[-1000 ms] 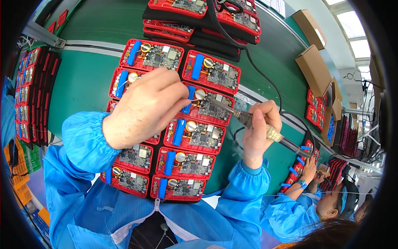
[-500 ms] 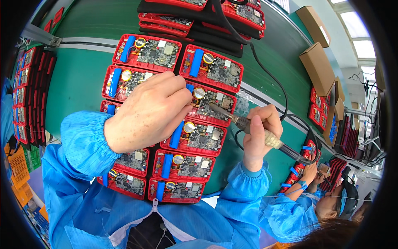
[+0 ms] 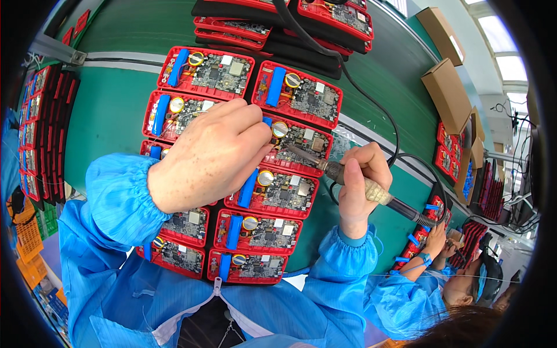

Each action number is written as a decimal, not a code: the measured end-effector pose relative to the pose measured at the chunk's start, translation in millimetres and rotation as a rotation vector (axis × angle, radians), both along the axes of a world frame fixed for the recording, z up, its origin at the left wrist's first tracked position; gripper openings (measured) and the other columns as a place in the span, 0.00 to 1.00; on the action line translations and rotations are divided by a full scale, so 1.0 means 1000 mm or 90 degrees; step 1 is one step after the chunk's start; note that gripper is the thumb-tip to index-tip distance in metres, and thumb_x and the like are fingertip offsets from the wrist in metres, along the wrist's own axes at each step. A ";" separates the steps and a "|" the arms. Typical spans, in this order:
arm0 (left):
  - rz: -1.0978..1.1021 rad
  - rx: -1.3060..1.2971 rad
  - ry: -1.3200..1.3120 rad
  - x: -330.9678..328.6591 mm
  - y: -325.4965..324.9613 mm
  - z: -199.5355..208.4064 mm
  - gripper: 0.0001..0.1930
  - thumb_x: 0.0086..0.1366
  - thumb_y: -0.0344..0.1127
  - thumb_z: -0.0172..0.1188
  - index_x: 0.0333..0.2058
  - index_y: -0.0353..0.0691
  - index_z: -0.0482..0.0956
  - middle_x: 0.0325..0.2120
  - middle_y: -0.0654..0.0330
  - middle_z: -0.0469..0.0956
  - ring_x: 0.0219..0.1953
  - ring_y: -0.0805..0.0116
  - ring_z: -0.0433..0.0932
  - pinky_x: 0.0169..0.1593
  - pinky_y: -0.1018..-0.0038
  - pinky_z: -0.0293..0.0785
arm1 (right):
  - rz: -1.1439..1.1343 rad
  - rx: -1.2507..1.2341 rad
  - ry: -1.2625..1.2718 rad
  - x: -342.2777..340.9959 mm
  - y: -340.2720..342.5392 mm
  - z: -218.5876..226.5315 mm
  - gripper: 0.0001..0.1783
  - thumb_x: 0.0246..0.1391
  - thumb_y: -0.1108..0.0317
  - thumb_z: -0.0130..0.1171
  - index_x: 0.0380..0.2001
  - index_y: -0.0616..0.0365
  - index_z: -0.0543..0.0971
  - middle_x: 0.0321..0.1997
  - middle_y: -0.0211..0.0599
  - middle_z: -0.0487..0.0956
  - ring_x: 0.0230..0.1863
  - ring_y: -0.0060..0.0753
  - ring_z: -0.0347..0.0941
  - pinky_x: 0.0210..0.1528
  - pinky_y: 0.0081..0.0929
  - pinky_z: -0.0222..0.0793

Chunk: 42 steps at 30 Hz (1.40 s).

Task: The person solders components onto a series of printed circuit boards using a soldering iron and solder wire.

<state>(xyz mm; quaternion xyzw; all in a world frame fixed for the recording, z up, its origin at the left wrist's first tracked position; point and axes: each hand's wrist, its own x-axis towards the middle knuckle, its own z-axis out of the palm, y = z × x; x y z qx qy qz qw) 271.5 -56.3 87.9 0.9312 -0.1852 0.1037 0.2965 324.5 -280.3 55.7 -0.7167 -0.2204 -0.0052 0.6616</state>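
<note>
My right hand is closed around the handle of a soldering iron. The iron's metal tip points left, over the circuit board in a red case, close to my left fingers. My left hand is pinched over the left end of that same case, beside its round coin cell. A thin silvery strand, solder wire by its look, runs out from under the left hand; the hand itself hides the fingertips. Blue cylinder cells, such as this battery, sit in the surrounding red cases.
Two columns of red cases lie on the green bench. More cases are stacked at the left and on black foam at the back. The iron's black cable loops along the right. Cardboard boxes and a co-worker's arm are farther right.
Both hands have shifted very slightly right, the soldering iron with the right one. The cable at the back has swung a little to the left.
</note>
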 end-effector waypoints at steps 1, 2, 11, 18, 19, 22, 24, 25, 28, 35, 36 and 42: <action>-0.001 0.001 0.000 0.000 0.000 0.000 0.08 0.49 0.24 0.63 0.26 0.35 0.72 0.26 0.56 0.68 0.29 0.57 0.69 0.32 0.66 0.67 | -0.001 0.001 0.000 0.000 0.000 0.000 0.06 0.50 0.77 0.53 0.22 0.61 0.68 0.17 0.29 0.71 0.17 0.15 0.64 0.19 0.14 0.56; 0.000 0.006 0.000 0.000 -0.001 0.000 0.08 0.49 0.24 0.63 0.26 0.35 0.72 0.26 0.56 0.68 0.29 0.57 0.69 0.32 0.66 0.67 | 0.001 0.001 0.006 0.000 0.000 0.000 0.06 0.50 0.77 0.53 0.22 0.61 0.68 0.16 0.29 0.70 0.17 0.15 0.64 0.19 0.14 0.56; 0.001 0.008 -0.027 0.006 -0.002 0.005 0.08 0.48 0.23 0.64 0.26 0.35 0.73 0.25 0.56 0.69 0.29 0.56 0.70 0.33 0.65 0.68 | 0.001 0.009 0.006 0.001 0.000 0.002 0.06 0.50 0.76 0.54 0.22 0.61 0.68 0.16 0.28 0.70 0.17 0.14 0.63 0.19 0.15 0.54; 0.062 0.090 -0.203 0.024 0.020 0.040 0.07 0.46 0.23 0.66 0.25 0.36 0.76 0.24 0.57 0.74 0.29 0.59 0.73 0.31 0.67 0.68 | -0.053 0.104 0.039 0.018 -0.001 0.021 0.08 0.54 0.69 0.52 0.24 0.61 0.69 0.20 0.25 0.69 0.20 0.12 0.60 0.22 0.13 0.53; 0.063 0.092 -0.212 0.028 0.022 0.040 0.07 0.46 0.23 0.66 0.25 0.36 0.76 0.24 0.57 0.74 0.29 0.59 0.73 0.31 0.67 0.68 | -0.061 0.092 0.073 0.019 0.003 0.028 0.09 0.56 0.69 0.50 0.24 0.60 0.68 0.21 0.25 0.69 0.20 0.11 0.59 0.23 0.13 0.52; 0.072 0.008 -0.156 0.038 0.021 0.028 0.06 0.49 0.22 0.64 0.26 0.35 0.75 0.24 0.57 0.73 0.29 0.58 0.73 0.32 0.68 0.69 | -0.088 0.132 0.102 0.032 0.013 0.024 0.09 0.56 0.70 0.50 0.23 0.58 0.68 0.21 0.24 0.69 0.20 0.11 0.58 0.22 0.13 0.52; 0.096 -0.067 -0.067 0.042 0.018 0.018 0.06 0.51 0.22 0.62 0.27 0.35 0.74 0.25 0.55 0.72 0.30 0.56 0.73 0.32 0.68 0.69 | -0.096 0.124 0.080 0.037 0.016 0.021 0.09 0.57 0.70 0.50 0.23 0.57 0.67 0.19 0.24 0.69 0.19 0.10 0.58 0.22 0.13 0.51; 0.078 -0.064 -0.083 0.042 0.017 0.014 0.06 0.52 0.22 0.61 0.29 0.34 0.73 0.25 0.55 0.72 0.30 0.55 0.73 0.32 0.68 0.69 | -0.082 0.115 0.076 0.039 0.017 0.019 0.09 0.57 0.70 0.50 0.22 0.57 0.67 0.19 0.23 0.68 0.19 0.10 0.58 0.22 0.13 0.51; 0.065 -0.081 -0.065 0.041 0.012 0.008 0.06 0.52 0.22 0.61 0.29 0.35 0.73 0.25 0.55 0.72 0.29 0.55 0.72 0.32 0.67 0.69 | -0.069 0.108 0.062 0.043 0.017 0.011 0.10 0.57 0.70 0.50 0.22 0.57 0.67 0.17 0.22 0.67 0.19 0.10 0.57 0.22 0.14 0.50; 0.043 -0.014 -0.034 0.050 0.006 -0.001 0.05 0.54 0.27 0.59 0.28 0.34 0.72 0.26 0.54 0.69 0.33 0.54 0.71 0.37 0.63 0.69 | -0.039 0.077 0.072 0.047 0.018 0.005 0.10 0.57 0.73 0.51 0.22 0.58 0.65 0.17 0.22 0.66 0.20 0.10 0.56 0.23 0.14 0.51; 0.044 -0.006 -0.051 0.050 0.006 -0.001 0.05 0.54 0.27 0.59 0.28 0.34 0.72 0.26 0.54 0.69 0.33 0.54 0.71 0.37 0.63 0.69 | -0.034 0.072 0.075 0.047 0.019 0.006 0.10 0.57 0.73 0.51 0.22 0.58 0.65 0.17 0.22 0.67 0.20 0.10 0.57 0.23 0.14 0.51; 0.054 -0.009 -0.067 0.051 0.005 -0.005 0.07 0.52 0.25 0.61 0.27 0.35 0.70 0.25 0.55 0.69 0.30 0.54 0.70 0.34 0.63 0.67 | -0.033 0.051 0.080 0.046 0.021 0.006 0.09 0.57 0.74 0.51 0.23 0.59 0.66 0.17 0.23 0.67 0.20 0.10 0.58 0.23 0.14 0.54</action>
